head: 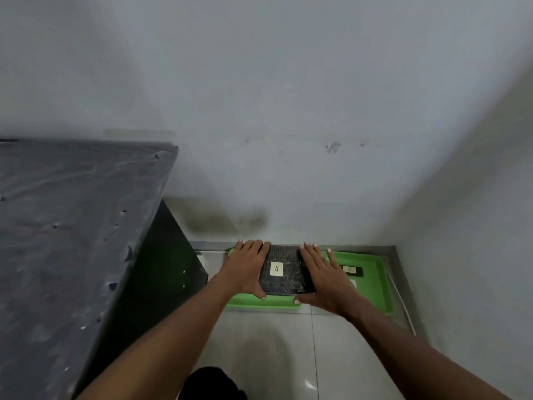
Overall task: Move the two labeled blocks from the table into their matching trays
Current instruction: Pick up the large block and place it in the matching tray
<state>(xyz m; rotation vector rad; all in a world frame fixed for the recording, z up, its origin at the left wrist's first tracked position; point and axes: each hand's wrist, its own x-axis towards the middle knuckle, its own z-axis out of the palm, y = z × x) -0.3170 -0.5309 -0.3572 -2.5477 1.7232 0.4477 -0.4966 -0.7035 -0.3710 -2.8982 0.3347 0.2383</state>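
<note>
A black block wrapped in shiny film, with a pale label reading "A", is held between both hands over a green tray on the floor by the wall. My left hand presses its left side and my right hand presses its right side, fingers stretched along the block. I cannot tell whether the block rests in the tray or hangs just above it. A second green tray lies right beside it; a small dark tag with a pale label lies in that one.
A black table covered in dark film stands at the left, its side panel close to the trays. A grey wall runs behind and to the right. Pale floor tiles stretch toward me.
</note>
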